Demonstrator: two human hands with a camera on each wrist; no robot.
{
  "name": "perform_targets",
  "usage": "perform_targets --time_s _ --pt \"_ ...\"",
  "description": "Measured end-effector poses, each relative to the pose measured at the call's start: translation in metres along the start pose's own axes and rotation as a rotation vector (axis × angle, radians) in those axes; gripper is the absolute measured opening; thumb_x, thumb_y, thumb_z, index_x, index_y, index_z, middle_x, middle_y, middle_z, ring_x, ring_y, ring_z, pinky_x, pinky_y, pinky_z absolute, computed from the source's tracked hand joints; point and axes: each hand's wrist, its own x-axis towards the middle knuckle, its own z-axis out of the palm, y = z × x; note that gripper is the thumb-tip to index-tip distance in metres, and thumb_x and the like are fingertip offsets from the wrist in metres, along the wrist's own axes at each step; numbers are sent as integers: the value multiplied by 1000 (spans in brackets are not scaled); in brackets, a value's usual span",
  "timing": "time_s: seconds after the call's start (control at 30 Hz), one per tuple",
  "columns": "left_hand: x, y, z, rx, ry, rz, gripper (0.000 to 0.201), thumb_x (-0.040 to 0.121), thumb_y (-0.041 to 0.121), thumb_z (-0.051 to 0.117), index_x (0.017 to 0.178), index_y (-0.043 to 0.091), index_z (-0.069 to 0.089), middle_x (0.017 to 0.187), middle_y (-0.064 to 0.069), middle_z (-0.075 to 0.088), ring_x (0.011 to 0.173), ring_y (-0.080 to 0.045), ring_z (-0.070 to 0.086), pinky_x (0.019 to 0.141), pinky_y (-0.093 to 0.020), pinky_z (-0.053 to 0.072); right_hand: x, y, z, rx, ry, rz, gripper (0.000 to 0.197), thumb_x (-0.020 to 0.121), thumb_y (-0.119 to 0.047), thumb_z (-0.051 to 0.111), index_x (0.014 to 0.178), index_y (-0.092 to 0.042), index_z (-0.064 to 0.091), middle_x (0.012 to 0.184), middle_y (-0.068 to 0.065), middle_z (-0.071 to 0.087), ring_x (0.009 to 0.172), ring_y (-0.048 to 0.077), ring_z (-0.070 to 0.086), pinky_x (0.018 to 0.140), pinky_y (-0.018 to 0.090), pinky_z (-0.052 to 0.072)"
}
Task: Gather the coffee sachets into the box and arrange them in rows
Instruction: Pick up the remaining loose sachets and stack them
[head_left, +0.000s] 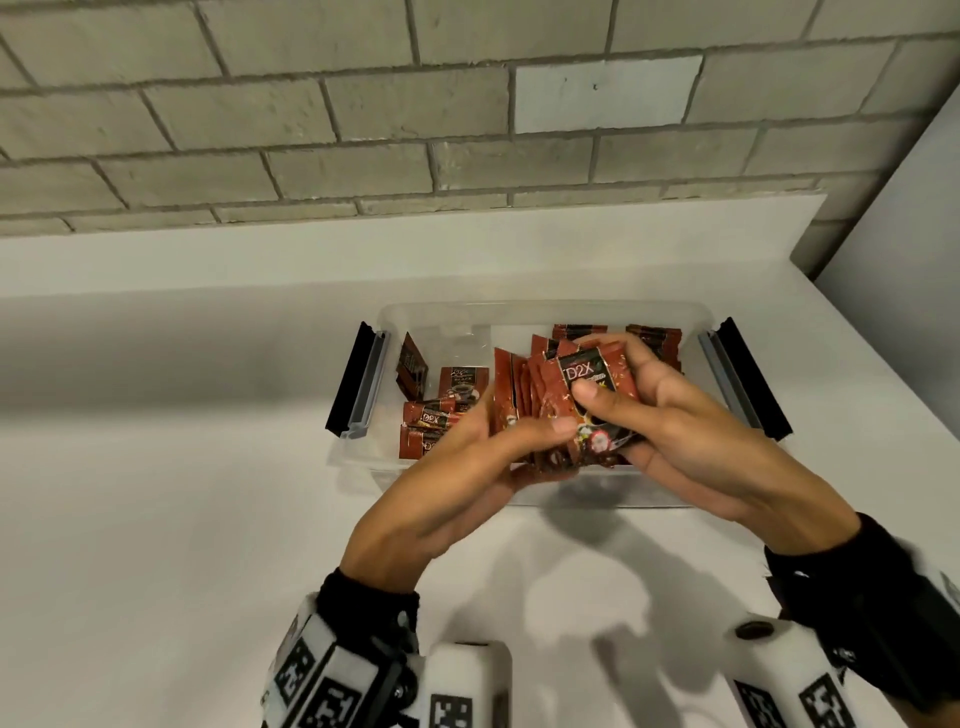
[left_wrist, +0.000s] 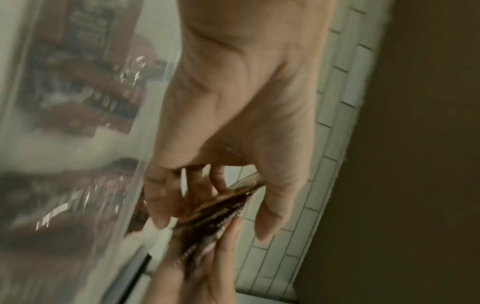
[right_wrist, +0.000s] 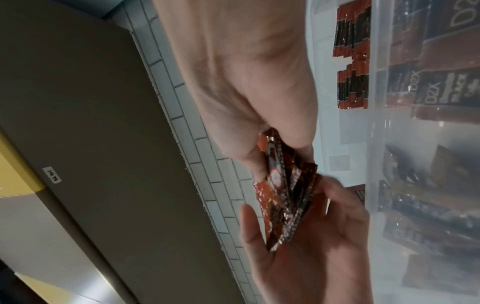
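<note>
Red-brown sachets (head_left: 566, 410), fanned in a stack, are gripped by both the left hand (head_left: 467, 467) and right hand (head_left: 670, 431) above the clear box (head_left: 358, 457). More sachets lie inside it.

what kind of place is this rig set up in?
Probably a kitchen or pantry counter, though it could be a staged work surface. Cues: a plain white countertop against a pale brick-tile wall, and a clear storage box of coffee sachets that both hands are sorting.
</note>
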Motion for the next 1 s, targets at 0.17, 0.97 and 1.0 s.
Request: perform_targets --time_s 0.17,0.97,1.0 --pt "6 2 -2 -358 -195 -97 70 60 24 84 124 8 59 130 -20 52 125 -35 43 113 -56 24 -1 4 7 -86 -62 -26 42 79 -22 58 119 -22 45 105 -2 69 102 13 65 83 25 54" --pt "17 -15 -14 -179 -199 -53 53 77 36 72 120 7 62 119 -18 63 113 -27 60 102 -39 44 -4 22 19 -1047 185 -289 53 94 -57 27 142 -43 8 154 -19 4 141 -3 -3 116 58 0" --pt "17 -16 -13 -177 -201 -43 40 77 29 73 112 11 67 110 -14 68 106 -24 64 97 -37 48 -3 24 20 -1110 175 -351 51 95 -57 22 142 -42 13 154 -20 4 143 -1 -7 114 60 -2"
